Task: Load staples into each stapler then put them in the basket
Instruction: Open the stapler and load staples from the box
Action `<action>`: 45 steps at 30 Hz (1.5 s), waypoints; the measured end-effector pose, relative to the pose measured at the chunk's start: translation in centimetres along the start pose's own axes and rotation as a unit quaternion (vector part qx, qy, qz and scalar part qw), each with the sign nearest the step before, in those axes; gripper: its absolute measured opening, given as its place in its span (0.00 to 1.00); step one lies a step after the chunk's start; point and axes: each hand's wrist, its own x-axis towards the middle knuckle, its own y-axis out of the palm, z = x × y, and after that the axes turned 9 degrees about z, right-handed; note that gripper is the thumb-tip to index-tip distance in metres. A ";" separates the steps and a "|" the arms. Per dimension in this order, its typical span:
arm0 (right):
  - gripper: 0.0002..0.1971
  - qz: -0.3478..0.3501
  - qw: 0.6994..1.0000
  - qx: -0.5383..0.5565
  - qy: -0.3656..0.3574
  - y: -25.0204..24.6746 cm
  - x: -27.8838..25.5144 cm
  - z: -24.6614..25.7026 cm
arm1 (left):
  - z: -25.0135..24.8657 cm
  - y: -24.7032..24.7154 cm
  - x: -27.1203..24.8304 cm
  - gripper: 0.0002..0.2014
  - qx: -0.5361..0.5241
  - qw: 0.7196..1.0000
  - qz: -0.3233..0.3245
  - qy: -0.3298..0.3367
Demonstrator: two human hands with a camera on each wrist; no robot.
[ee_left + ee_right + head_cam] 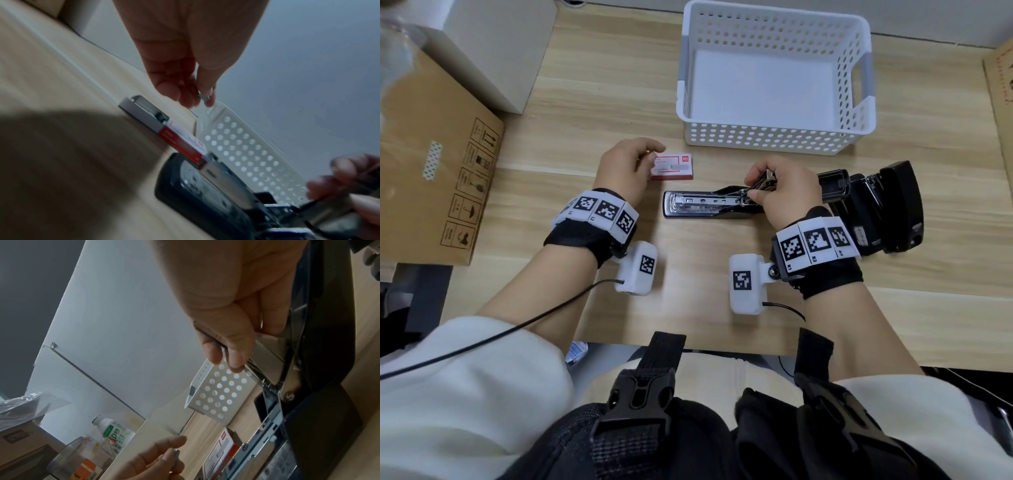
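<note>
A black stapler (698,206) lies open mid-table, its metal magazine (252,456) bare. My right hand (756,186) pinches the stapler's raised metal pusher arm (765,181) above the hinge; the right wrist view shows thumb and finger (236,353) closed on it. To the left, my left hand (650,156) hovers beside the red and white staple box (672,167) and pinches a short strip of staples (203,97). The box's inner tray (139,108) is slid out. A second, bigger black stapler (890,212) lies at the right. The white perforated basket (770,138) stands behind, with nothing in it.
A brown cardboard box (431,164) fills the left side, with a white box (496,51) behind it. More cardboard (1001,85) lines the right edge. A plastic bottle (115,433) and a glass jar (68,457) stand off to the left. The table's front edge (688,346) is near my body.
</note>
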 end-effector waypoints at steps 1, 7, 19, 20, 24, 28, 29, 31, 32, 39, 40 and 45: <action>0.08 0.000 1.000 0.001 0.000 0.0 0.0 0.0 | -0.2 0.2 -0.1 0.12 0.004 1.000 0.005 0.003; 0.08 -0.001 1.000 0.003 -0.002 0.2 0.1 -0.2 | -0.9 1.4 -0.4 0.10 0.009 1.000 0.027 -0.003; 0.10 0.002 1.000 0.000 -0.004 0.2 0.1 -0.3 | -1.4 2.9 -1.2 0.16 -0.038 0.993 0.109 -0.025; 0.10 0.002 1.000 0.000 -0.004 0.2 0.1 -0.3 | -1.4 3.0 -1.2 0.14 -0.023 0.994 0.109 -0.024; 0.09 0.001 1.000 -0.001 -0.006 0.2 0.1 -0.3 | -1.6 3.4 -1.5 0.10 0.034 0.994 0.098 -0.036; 0.09 0.001 1.000 -0.004 -0.005 0.2 0.1 -0.3 | -1.8 3.9 -1.8 0.13 0.038 0.994 0.092 -0.043; 0.09 0.002 1.000 -0.006 -0.006 0.2 0.1 -0.3 | -1.9 4.0 -1.8 0.13 0.038 0.994 0.092 -0.047; 0.09 0.005 1.000 -0.008 -0.006 0.2 0.0 -0.3 | -1.8 4.2 -1.8 0.13 0.036 0.994 0.088 -0.055; 0.09 0.005 1.000 -0.009 -0.006 0.2 0.0 -0.3 | -1.8 4.2 -1.7 0.13 0.033 0.994 0.086 -0.058; 0.08 0.004 1.000 -0.010 -0.004 0.2 0.1 -0.2 | -1.5 4.7 -1.6 0.15 -0.006 0.994 0.081 -0.072; 0.08 0.004 1.000 -0.011 -0.004 0.2 0.1 -0.2 | -1.4 4.7 -1.6 0.16 -0.015 0.994 0.085 -0.073; 0.08 0.003 1.000 -0.012 -0.004 0.1 0.0 -0.2 | -1.2 4.6 -1.7 0.20 -0.027 0.992 0.110 -0.060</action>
